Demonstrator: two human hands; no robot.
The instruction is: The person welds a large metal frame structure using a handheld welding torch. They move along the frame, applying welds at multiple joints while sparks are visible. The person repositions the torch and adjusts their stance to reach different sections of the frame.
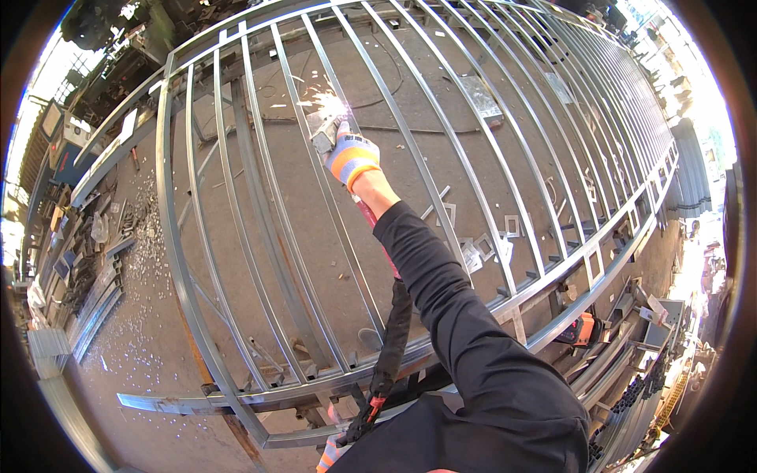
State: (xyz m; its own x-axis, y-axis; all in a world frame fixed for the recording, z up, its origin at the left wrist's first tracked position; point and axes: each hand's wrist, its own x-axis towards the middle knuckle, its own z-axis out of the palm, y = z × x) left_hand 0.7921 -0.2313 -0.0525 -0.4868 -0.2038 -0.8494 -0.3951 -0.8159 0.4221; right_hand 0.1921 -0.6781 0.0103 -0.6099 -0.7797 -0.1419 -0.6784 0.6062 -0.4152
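My right hand (352, 156), in a grey work glove with orange and yellow bands, reaches far out over a welded frame of square steel tubes (390, 100). It is closed around a welding torch, mostly hidden by the hand; the torch's red cable (365, 211) runs back under my forearm into a black sleeve (395, 331). A bright arc with flying sparks (331, 105) burns just beyond my fingers, at one bar. Beside the fingers is a grey metal block (324, 139). My left hand (332, 454), gloved alike, shows only partly at the bottom edge near the cable; its grip is hidden.
Small metal bits (148, 236) litter the floor at left, near stacked steel profiles (100, 307). Flat square plates (479, 248) lie under the bars. An orange and black machine (582, 330) stands right of the frame. A blue and white cabinet (71, 139) stands far left.
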